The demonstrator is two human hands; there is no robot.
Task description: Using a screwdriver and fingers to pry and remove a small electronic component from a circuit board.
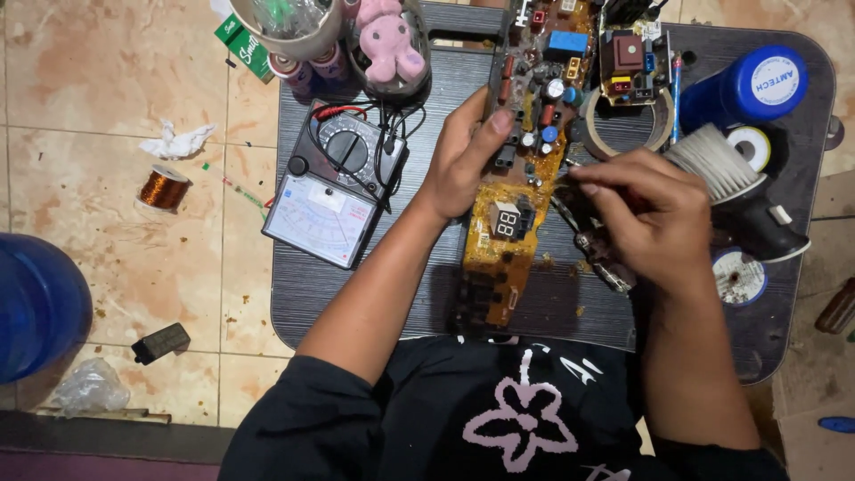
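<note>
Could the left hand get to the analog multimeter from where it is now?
Probably yes: the left hand grips the circuit board, and the multimeter lies right beside it, nothing between, though it must release the board.

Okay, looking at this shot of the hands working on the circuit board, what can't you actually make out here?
- Head view: what the right hand pinches at the circuit board; its own fingers cover the tool.
- Head view: the board's left edge under the left hand, which grips it.
- Head view: the board's far end and the jar, cut off by the top edge.
- Head view: the meter needle, too small to read.
</note>
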